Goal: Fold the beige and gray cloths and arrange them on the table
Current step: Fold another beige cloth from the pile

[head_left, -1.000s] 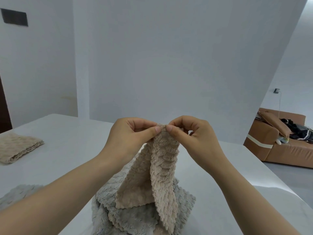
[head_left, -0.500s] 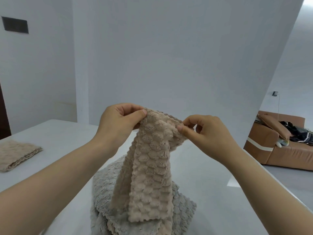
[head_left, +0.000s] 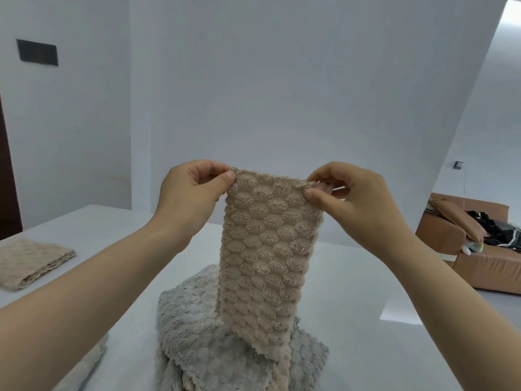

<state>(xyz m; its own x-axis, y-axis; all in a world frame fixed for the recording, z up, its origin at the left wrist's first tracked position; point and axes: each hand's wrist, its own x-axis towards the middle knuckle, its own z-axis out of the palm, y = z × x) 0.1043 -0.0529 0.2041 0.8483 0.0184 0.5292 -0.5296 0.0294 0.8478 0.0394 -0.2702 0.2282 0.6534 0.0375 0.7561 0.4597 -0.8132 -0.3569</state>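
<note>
A beige textured cloth (head_left: 267, 249) hangs in the air in front of me, folded to a narrow strip. My left hand (head_left: 191, 198) pinches its top left corner and my right hand (head_left: 352, 201) pinches its top right corner. Below it a pile of gray cloths (head_left: 203, 342) lies on the white table (head_left: 366, 320), with a beige edge showing at the pile's lower right. A folded beige stack (head_left: 31, 263) sits at the table's left edge. Under my left forearm a pale cloth (head_left: 87, 365) peeks out.
A white wall rises just behind the table. A brown sofa (head_left: 485, 249) with dark clothes on it stands on the floor to the right. A dark panel (head_left: 37, 52) hangs on the left wall.
My hands rose and moved apart, spreading the beige cloth's top edge flat. The cloth lifted higher above the gray pile and now hangs as a wide strip.
</note>
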